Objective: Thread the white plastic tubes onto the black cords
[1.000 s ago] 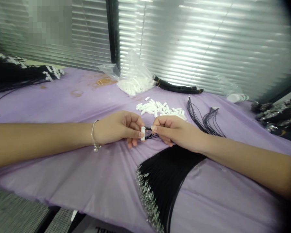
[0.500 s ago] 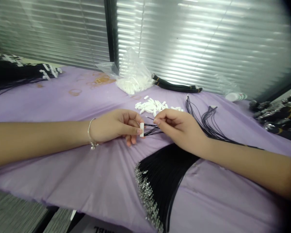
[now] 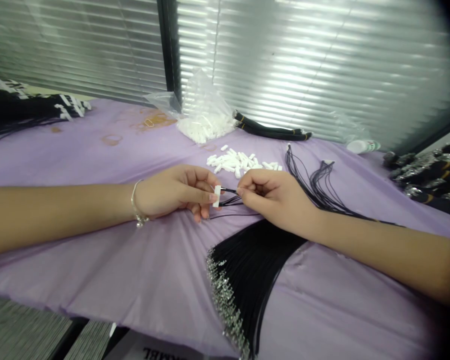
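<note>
Far left of the lilac sheet (image 3: 97,240): tagged black wire bundle (image 3: 33,107)
Left hand (image 3: 174,192): grasps a white connector (image 3: 217,196) upright between thumb and fingers
Just changed: one wire (image 3: 234,216) now trails loose below the hands
Near centre: fanned wire bundle (image 3: 251,270) with silver ends
Right hand (image 3: 273,197): fingertips (image 3: 242,191) pinch black wires (image 3: 230,199) just beside the connector
Far right: dark coiled bundles (image 3: 427,182) with silver ends

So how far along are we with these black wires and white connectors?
Done: the black wire bundle at far left already has white connectors on its ends. In hand: the left hand holds a white connector while the right hand pinches black wires at it. Left: the fan of silver-tipped black wires, the loose white connectors and a plastic bag of connectors look unused.
</note>
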